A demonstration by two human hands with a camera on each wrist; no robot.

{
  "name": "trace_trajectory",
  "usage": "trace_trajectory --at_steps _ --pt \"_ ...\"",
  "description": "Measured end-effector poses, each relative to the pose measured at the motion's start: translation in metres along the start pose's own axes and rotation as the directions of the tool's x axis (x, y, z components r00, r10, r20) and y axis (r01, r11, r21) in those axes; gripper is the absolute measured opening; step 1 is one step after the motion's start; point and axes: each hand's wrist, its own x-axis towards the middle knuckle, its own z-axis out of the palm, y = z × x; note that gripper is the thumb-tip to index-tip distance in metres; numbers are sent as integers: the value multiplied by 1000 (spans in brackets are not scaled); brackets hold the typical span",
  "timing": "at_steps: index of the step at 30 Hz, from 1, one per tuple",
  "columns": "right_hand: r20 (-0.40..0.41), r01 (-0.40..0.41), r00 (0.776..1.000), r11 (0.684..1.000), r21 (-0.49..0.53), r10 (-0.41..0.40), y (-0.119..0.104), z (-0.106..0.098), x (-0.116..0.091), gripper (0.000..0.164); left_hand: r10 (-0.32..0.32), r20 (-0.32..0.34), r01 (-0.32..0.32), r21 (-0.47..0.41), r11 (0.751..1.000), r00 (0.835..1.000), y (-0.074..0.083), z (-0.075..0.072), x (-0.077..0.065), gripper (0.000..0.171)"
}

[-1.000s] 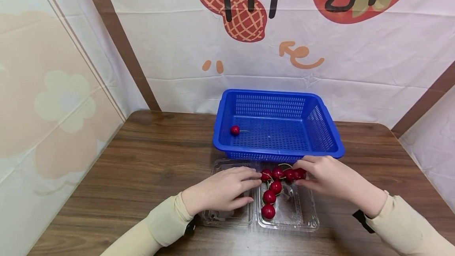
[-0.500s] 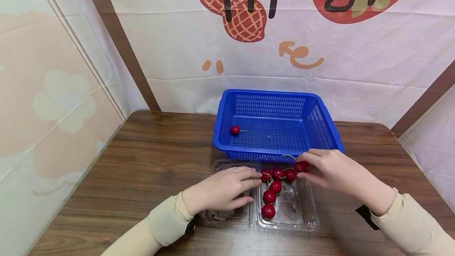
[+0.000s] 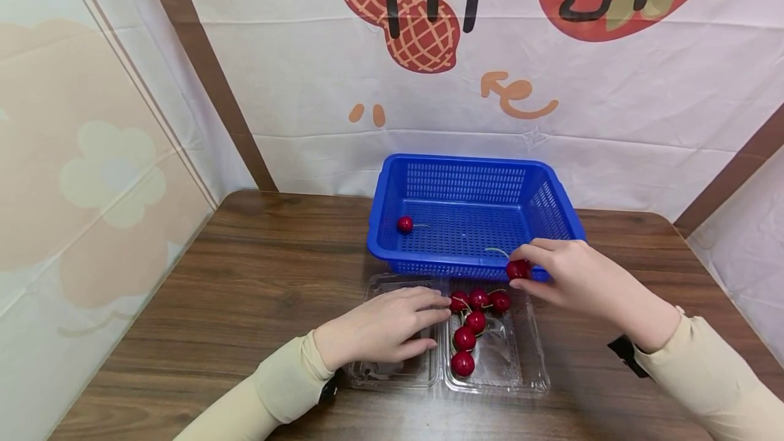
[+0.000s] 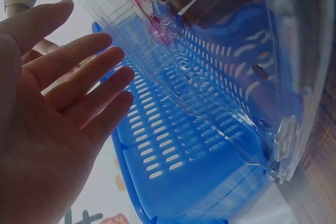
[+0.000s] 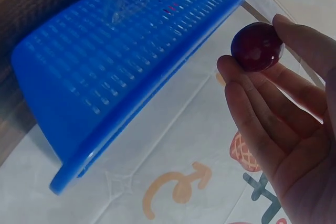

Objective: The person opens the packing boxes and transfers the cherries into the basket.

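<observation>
My right hand point(image 3: 572, 274) pinches a dark red cherry point(image 3: 517, 269) between thumb and fingers, at the front rim of the blue basket point(image 3: 480, 262). The cherry's green stem points left over the basket. In the right wrist view the same cherry point(image 5: 257, 46) sits at the fingertips. My left hand point(image 3: 388, 327) lies with relaxed, straight fingers over the left half of the clear plastic clamshell box point(image 3: 537, 386), fingertips by its middle fold. Several cherries point(image 3: 464, 339) lie in the box's right half, in a row along the back and a line toward the front.
One cherry point(image 3: 405, 224) with its stem lies at the left inside the basket. The basket stands directly behind the clamshell on a brown wooden table point(image 3: 275, 278). A printed white cloth point(image 3: 306, 87) hangs behind the table.
My right hand has lifted a cherry out of the box's back right corner and moved it back to the basket's front rim. The left hand has stayed in place.
</observation>
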Motion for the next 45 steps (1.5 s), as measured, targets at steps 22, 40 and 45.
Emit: trace_trajectory --at_steps 22,40,45 --pt "40 -46 998 999 -18 47 25 4 27 22 0 1 0 0 1000 1000 -1 0 0 44" --pt "111 -61 992 998 11 59 40 10 54 21 -1 9 1 -1 1000 1000 0 -1 0 44" --pt "130 -67 989 998 8 65 45 13 60 20 -2 8 2 -14 1000 1000 0 -1 0 44"
